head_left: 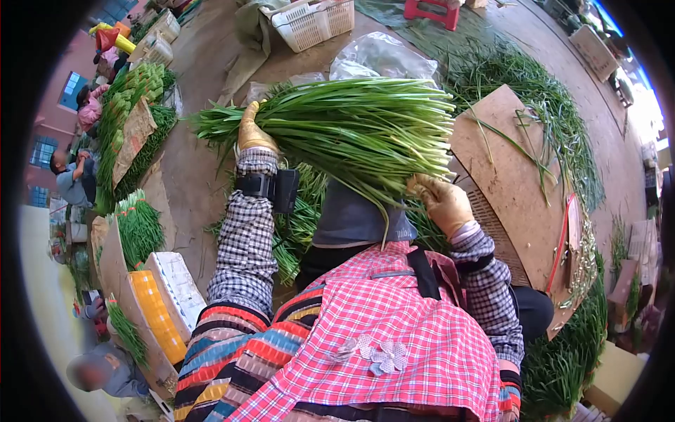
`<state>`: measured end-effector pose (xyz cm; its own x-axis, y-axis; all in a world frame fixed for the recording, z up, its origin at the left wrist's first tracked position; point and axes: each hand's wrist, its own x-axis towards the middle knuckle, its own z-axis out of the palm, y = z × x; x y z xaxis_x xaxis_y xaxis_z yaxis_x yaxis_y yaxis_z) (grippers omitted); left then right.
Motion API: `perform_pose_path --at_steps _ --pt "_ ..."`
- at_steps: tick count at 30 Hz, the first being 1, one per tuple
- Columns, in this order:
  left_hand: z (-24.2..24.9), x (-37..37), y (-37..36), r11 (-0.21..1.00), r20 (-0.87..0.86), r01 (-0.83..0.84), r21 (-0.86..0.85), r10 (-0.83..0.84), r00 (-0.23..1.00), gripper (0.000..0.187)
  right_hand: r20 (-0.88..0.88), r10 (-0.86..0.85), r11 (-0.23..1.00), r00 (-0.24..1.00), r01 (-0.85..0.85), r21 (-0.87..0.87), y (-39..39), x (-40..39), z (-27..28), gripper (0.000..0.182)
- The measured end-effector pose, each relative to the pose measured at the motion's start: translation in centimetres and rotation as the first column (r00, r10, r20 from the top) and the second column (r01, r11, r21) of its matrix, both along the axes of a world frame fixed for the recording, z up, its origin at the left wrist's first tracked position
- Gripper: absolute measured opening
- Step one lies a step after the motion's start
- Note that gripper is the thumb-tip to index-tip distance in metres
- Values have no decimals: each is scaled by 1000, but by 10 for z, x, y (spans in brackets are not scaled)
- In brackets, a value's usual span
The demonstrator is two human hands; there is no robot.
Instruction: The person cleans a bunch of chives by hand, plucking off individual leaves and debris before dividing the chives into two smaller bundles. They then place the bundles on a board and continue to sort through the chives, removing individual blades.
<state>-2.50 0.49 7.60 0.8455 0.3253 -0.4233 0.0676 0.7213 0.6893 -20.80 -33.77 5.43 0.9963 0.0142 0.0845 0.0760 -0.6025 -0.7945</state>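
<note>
A large bundle of long green stalks [351, 116] with pale cut ends at the right is held up sideways above the lap. My left hand [254, 130], in a yellowish glove, is wrapped round the leafy end of the bundle. At the pale ends, my right hand [444, 200], gloved too, has its fingers closed on the lower stalks. Below the bundle more loose greens [287, 243] lie beside my knees. To the right stands a brown board [513, 190] with a few stray leaves on it.
A white crate [313, 24] and a clear plastic bag [383, 56] are ahead. Greens [555, 105] are heaped at the right. Tied bunches [138, 228], a white box [176, 285] and a yellow box [156, 316] stand at the left. Several people are farther left.
</note>
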Motion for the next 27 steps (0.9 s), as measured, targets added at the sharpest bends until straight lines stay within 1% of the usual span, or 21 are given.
perform_pose_path --at_steps 1,2,4,5,7,8,11,14,15,18,19,20,22,23,24,26,27 --pt "1 -1 -1 1000 14 -2 23 2 1000 32 -171 35 999 985 -34 12 -2 3 9 20" --pt "4 0 -2 999 31 -2 45 1 1000 32 -120 66 997 991 -69 -20 -1 2 12 20" --pt "6 -1 -5 1000 44 5 6 -5 999 32 -26 133 986 991 -135 -96 -1 -1 19 19" --pt "5 -1 -5 1000 37 7 -7 -7 999 32 -45 144 980 989 -149 -131 1 -2 29 22" --pt "15 -8 -11 1000 -3 -2 -4 2 1000 33 -84 180 964 980 -193 -182 5 0 29 26" --pt "13 -7 -10 1000 7 -8 -1 8 1000 33 -102 198 955 975 -215 -205 8 2 30 27" --pt "10 -6 -9 1000 18 -13 16 13 1000 33 68 404 838 912 -339 -427 20 1 45 34" --pt "11 -7 -11 1000 12 -26 8 26 1000 33 6 451 713 892 -357 -603 27 0 50 38" --pt "12 -8 -11 1000 11 -25 8 25 1000 33 -13 438 703 899 -352 -619 30 -2 44 41" --pt "14 -11 -14 1000 9 -7 -9 8 1000 32 213 442 742 872 -221 -633 29 -5 23 42" --pt "12 -11 -15 1000 13 4 -28 -4 1000 32 264 439 741 859 -180 -646 29 -5 19 34" --pt "12 -9 -13 999 23 9 -44 -8 1000 32 166 428 717 888 -221 -661 28 -5 19 29" --pt "3 -4 -9 1000 51 -17 -3 17 999 32 -25 400 671 916 -311 -673 28 -7 23 19" --pt "1 -4 -8 1000 79 -17 4 17 997 33 24 442 823 896 -395 -407 18 -5 26 12" --pt "0 -3 -7 1000 57 -16 -14 16 998 33 114 435 861 893 -375 -343 15 -6 27 15" --pt "5 -6 -8 1000 61 1 -24 0 998 37 99 313 925 944 -280 -256 18 -6 56 14" --pt "3 -4 -6 1000 72 6 -14 -5 997 37 239 304 936 922 -242 -256 19 -4 65 15"
